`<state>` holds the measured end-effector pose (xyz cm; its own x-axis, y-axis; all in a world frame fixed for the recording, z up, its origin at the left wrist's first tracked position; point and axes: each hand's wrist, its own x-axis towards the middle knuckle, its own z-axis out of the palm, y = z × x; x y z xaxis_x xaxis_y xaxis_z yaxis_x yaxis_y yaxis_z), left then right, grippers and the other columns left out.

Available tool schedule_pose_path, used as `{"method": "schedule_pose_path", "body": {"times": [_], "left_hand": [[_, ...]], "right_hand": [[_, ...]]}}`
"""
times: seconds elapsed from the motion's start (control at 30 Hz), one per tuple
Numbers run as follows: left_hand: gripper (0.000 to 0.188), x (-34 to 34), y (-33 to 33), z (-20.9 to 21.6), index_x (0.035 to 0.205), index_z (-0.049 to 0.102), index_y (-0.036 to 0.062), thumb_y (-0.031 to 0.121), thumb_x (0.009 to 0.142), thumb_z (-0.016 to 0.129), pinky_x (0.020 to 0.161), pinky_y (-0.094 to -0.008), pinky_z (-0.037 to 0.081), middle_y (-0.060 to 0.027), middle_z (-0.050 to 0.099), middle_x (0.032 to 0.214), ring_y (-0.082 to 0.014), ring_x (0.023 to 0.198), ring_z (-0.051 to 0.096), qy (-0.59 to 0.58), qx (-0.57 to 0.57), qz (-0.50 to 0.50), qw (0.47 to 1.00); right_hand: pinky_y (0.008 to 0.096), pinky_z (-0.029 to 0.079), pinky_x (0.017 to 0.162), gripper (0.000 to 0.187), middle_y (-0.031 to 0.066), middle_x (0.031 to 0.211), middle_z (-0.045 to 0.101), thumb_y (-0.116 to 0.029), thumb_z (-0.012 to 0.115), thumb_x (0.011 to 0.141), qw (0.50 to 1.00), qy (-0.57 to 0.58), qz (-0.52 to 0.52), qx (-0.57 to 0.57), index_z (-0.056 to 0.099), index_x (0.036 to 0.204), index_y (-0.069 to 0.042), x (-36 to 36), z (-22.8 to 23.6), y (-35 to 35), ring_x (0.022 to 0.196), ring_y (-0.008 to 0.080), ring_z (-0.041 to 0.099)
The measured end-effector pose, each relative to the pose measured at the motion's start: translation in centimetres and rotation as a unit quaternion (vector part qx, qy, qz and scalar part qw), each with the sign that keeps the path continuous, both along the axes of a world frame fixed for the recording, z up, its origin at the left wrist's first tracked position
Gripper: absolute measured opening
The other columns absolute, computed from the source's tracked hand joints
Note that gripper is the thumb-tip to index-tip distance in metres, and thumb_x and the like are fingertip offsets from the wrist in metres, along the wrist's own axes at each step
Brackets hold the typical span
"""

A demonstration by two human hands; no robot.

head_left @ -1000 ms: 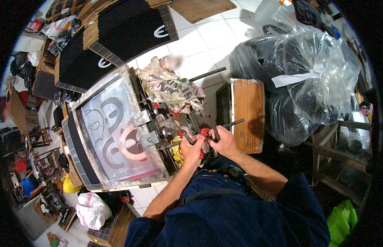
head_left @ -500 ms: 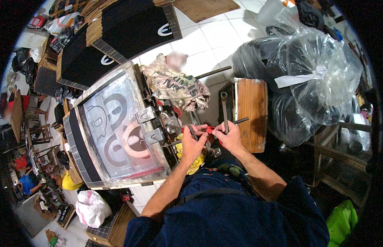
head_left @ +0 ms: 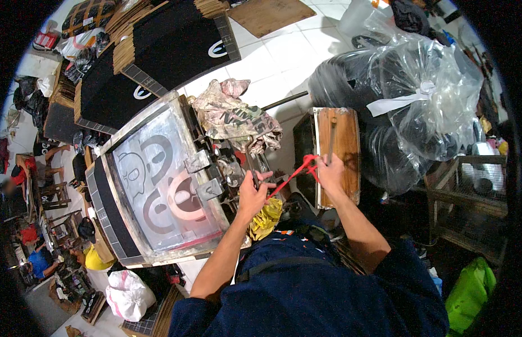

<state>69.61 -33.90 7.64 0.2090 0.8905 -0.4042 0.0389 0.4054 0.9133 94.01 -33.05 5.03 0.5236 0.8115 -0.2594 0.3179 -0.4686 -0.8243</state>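
L hand (head_left: pixel 253 194): fingers part-spread at red cord's (head_left: pixel 292 176) lower end, grip unclear, can't tell; cord stretched btwn hands; R hand (head_left: pixel 330 171) closed on spanner (head_left: pixel 333 132) + cord loop. Step prob. cord-pulling; next calls for firm hold.

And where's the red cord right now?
In the head view, just right of centre, the red cord runs between the left hand and the right hand, its lower end just above the crumpled yellow material in the picture.
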Motion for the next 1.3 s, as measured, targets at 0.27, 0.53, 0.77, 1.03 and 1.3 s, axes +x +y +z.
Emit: {"method": "schedule_pose_path", "body": {"times": [0.27, 0.53, 0.77, 1.03, 1.3], "left_hand": [[0.011, 1.9, -0.4, 5.9, 0.102, 0.037, 0.0069, 0.000, 0.098, 0.045, 0.042, -0.0254, 0.052, -0.0255, 0.062, 0.118, -0.0302, 0.082, 0.072, -0.157, 0.021, 0.028, 0.987], [0.009, 3.9, 3.0, 10.5, 0.103, 0.045, 0.0045, 0.006, 0.097, 0.052, 0.043, -0.0245, 0.051, -0.0225, 0.065, 0.115, -0.0205, 0.068, 0.070, -0.141, 0.008, 0.023, 0.990], [0.009, -0.2, 1.5, 16.8, 0.106, 0.048, 0.0034, 0.001, 0.097, 0.049, 0.036, -0.0220, 0.040, -0.0201, 0.069, 0.101, -0.0094, 0.045, 0.051, -0.139, 0.068, 0.166, 0.974], [0.020, -11.5, -2.6, 28.5, 0.113, 0.051, -0.0006, 0.003, 0.093, 0.052, 0.030, -0.0186, 0.031, -0.0219, 0.064, 0.100, -0.0080, 0.038, 0.043, -0.001, 0.336, 0.372, 0.865], [0.024, -22.2, -14.2, 30.8, 0.117, 0.051, -0.0018, 0.009, 0.096, 0.055, 0.036, -0.0187, 0.033, -0.0220, 0.065, 0.104, -0.0075, 0.043, 0.045, 0.091, 0.413, 0.427, 0.799]], "right_hand": [[0.0257, 0.044, 0.064, 0.020, -0.0013, 0.073, 0.054, -0.003, 0.068, 0.090, 0.985, -0.065, -0.029, 0.156, 0.052, 0.077, -0.003, 6.2, 3.4, -0.7, 0.069, 0.0074, 0.049], [0.0441, 0.049, 0.072, 0.010, 0.0165, 0.085, 0.061, -0.006, 0.059, 0.088, 0.950, -0.296, 0.092, 0.048, 0.055, 0.081, 0.000, 7.9, 2.0, -0.5, 0.076, 0.0387, 0.060], [0.0270, 0.041, 0.052, 0.022, 0.0008, 0.068, 0.054, -0.009, 0.070, 0.089, 0.992, 0.067, -0.004, 0.104, 0.051, 0.078, -0.005, 13.4, 4.0, 2.9, 0.058, 0.0088, 0.049], [0.0224, 0.044, 0.054, 0.027, 0.0105, 0.104, 0.071, -0.001, 0.067, 0.089, 0.947, 0.089, 0.108, 0.289, 0.045, 0.075, -0.006, 11.3, 17.0, 7.0, 0.063, 0.0069, 0.054], [0.0215, 0.036, 0.042, 0.016, 0.0128, 0.098, 0.068, -0.013, 0.064, 0.095, 0.902, 0.140, 0.139, 0.384, 0.053, 0.086, -0.006, 6.2, 31.4, 4.3, 0.054, 0.0052, 0.049]]}}
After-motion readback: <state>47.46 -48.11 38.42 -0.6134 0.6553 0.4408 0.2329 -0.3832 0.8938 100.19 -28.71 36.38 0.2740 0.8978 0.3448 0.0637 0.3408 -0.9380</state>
